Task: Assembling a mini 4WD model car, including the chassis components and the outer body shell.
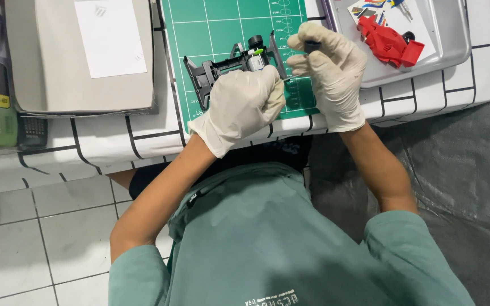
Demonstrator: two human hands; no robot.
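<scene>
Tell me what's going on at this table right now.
A person in white gloves is working over a green cutting mat. The left hand steadies a black toy car chassis with a small motor in it, on the mat. The right hand pinches a small dark part just above the chassis's right end. A red car body shell lies in a grey tray to the right, and a grey box sits to the left.

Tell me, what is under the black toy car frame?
A green cutting mat lies under the black frame. The gloved left hand covers the frame's near part, so the mat there is hidden. The right hand holds a small dark tool beside it.
</scene>
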